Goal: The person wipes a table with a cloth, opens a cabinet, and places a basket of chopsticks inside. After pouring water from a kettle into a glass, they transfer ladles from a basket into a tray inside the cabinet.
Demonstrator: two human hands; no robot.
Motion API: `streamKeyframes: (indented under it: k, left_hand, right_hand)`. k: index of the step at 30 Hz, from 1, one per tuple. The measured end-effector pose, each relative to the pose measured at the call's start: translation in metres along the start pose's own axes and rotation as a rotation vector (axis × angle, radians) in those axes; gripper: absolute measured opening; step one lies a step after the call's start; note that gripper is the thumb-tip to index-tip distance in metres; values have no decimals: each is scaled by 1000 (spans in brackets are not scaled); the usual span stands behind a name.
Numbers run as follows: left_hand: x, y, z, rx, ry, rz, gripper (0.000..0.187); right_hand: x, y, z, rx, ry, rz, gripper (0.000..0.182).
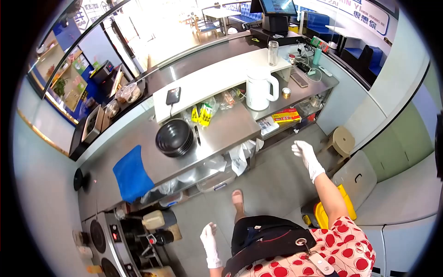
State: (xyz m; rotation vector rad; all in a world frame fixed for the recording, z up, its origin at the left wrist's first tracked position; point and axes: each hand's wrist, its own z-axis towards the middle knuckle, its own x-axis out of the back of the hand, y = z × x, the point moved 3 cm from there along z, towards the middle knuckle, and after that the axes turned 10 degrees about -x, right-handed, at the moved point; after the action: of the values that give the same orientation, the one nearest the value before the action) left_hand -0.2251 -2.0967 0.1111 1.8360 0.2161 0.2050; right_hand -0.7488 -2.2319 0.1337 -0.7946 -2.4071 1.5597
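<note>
My left hand (210, 242), in a white glove, hangs low over the grey floor at the bottom middle. Its fingers are curled in, and nothing shows in them. Farther right, my right hand (304, 156) is held out over the floor, also gloved in white. Its fingers are loosely bent and a little apart, with nothing visible between them. Neither hand touches anything. Nearest to the right hand is a beige round stool (342, 141). A steel counter (226, 131) stands ahead, bearing a stack of black bowls (174, 137), a black pen (197, 135) and a blue cloth (132, 173).
A white jug (259, 92) stands by the raised white shelf (203, 74). Cooking hobs (98, 235) are at lower left, beside a cream container (153, 220). A yellow bucket-like item (321, 216) sits under my right arm. A phone (299, 80) lies on the right counter.
</note>
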Motion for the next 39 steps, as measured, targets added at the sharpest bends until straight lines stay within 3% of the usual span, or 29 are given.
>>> streamKeyframes:
  k: [5,7,8,9,12,15,17,19,20,21,25,26,31,33,37,39]
  left_hand:
    - [-92,41,150,-111,-202,-36,35]
    - [-149,91,199,-135,-289,-77,34]
    - [-181,122,218,-108,-325,-93,33]
    - [-211,141,243,-258,-443,-8,33]
    - [-314,183,293,-369,-624,-69,36]
    - [-412,179,344,-336,-624,-195,39]
    - [-471,159,384,-314,-565,-206,41]
    - [-513,152,404,-282,-491,-214,43]
    - [-529,152,411,-324,-431,-201,46]
    - [-549,154,420,-371,-370,-192,48]
    - [-602,154,431,-182,-333,-373,55]
    - [-612,143,437,-173,-241,-359,56]
    - [-621,151,422,-100,-152,-529,55]
    - [-622,151,422,-145,-157,-530,52]
    - [-616,138,425,-385,-117,-96,47]
    - [-615,144,421,-322,-131,-150,46]
  right_hand:
    - [-59,-74,87,160,138,-110,32]
    - [-68,-101,121,190,198,-141,36]
    - [-71,-115,137,303,238,-215,42]
    - [-71,-126,151,410,280,-289,48]
    - [-82,-152,179,413,336,-399,65]
    - [-92,-166,207,395,302,-464,76]
    - [-96,-165,240,523,253,-532,77]
    - [-108,-175,256,460,50,-356,71]
    - [-111,-174,268,486,14,-375,58]
    - [-114,-173,273,485,-33,-190,45]
    - [-107,-174,290,373,-27,-250,26]
    - [-106,-175,290,336,-10,-260,18]
    - [-105,-166,302,390,-32,-235,14]
    - [-104,-167,304,443,45,-296,15]
    - [-103,-173,304,456,58,-364,18]
    - [-106,-178,303,444,64,-310,18]
